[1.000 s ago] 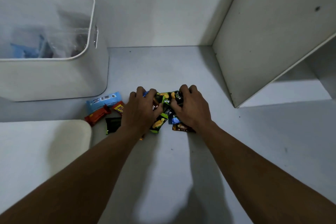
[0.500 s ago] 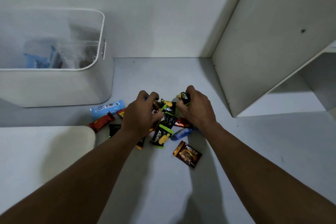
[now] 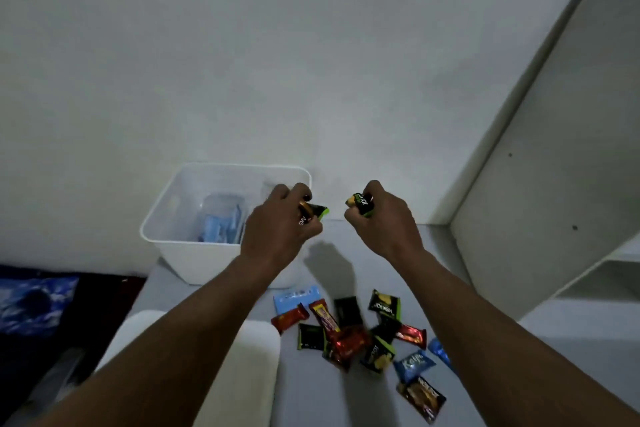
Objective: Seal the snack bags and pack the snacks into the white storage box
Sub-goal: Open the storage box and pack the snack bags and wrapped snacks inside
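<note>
- Left hand [image 3: 280,222] fisted on small packets [image 3: 313,212]; one black-and-green end stuck out toward the right.
- Right hand [image 3: 379,218] clamped on another black-and-green packet [image 3: 360,204], label end poking left.
- Box [image 3: 194,253] sat left of and below both fists; left fist overlapped its right rim, probably above the opening, though depth unclear. Right fist off to the side, well clear of the rim.
- Left nearer, so likely first to drop; right would need a leftward shift.
- Both forearms stretched forward, knuckles up, fists raised well off the desk.
- Blue bags [image 3: 221,227] already inside the box.
- Loose snacks [image 3: 349,336] scattered on the desk [image 3: 571,357] below, nearer the body than either fist: packing judged partway.
</note>
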`<action>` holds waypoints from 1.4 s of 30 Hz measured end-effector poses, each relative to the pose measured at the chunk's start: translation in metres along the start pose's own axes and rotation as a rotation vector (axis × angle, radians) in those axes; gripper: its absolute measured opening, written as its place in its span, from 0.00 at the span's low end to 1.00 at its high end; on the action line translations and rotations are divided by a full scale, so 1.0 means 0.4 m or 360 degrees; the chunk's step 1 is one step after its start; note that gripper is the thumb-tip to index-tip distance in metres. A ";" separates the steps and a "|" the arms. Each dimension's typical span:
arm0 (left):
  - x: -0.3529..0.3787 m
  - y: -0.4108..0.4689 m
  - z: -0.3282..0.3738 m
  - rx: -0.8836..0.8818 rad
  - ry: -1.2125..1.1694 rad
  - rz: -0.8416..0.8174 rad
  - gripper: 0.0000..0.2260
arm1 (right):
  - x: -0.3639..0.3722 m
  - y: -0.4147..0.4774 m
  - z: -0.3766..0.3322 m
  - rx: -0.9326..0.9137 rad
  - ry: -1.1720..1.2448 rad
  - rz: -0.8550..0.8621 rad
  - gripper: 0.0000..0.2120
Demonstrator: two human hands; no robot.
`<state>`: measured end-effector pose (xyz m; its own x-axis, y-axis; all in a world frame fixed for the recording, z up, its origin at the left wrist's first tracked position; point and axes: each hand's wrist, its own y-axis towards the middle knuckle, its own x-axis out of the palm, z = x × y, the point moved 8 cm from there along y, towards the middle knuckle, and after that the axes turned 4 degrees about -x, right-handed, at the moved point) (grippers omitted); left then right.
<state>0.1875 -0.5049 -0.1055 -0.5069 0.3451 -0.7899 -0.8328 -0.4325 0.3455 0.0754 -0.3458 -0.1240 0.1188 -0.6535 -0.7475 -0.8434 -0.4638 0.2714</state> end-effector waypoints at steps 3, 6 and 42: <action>-0.053 0.061 -0.106 -0.0081 0.0127 -0.0065 0.16 | 0.060 0.054 -0.119 -0.0075 -0.0105 -0.0106 0.12; -0.050 0.108 -0.209 -0.0143 0.0197 -0.0212 0.18 | 0.148 0.089 -0.188 -0.0135 -0.0283 -0.0202 0.13; 0.405 -0.350 -0.165 0.0175 0.0383 -0.0382 0.22 | 0.325 -0.341 0.383 0.0391 -0.0531 -0.0823 0.38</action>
<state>0.2367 -0.4434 -0.3154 -0.2378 0.2146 -0.9473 -0.9474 -0.2663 0.1775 0.1258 -0.2757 -0.3508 0.4049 -0.1449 -0.9028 -0.8210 -0.4923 -0.2892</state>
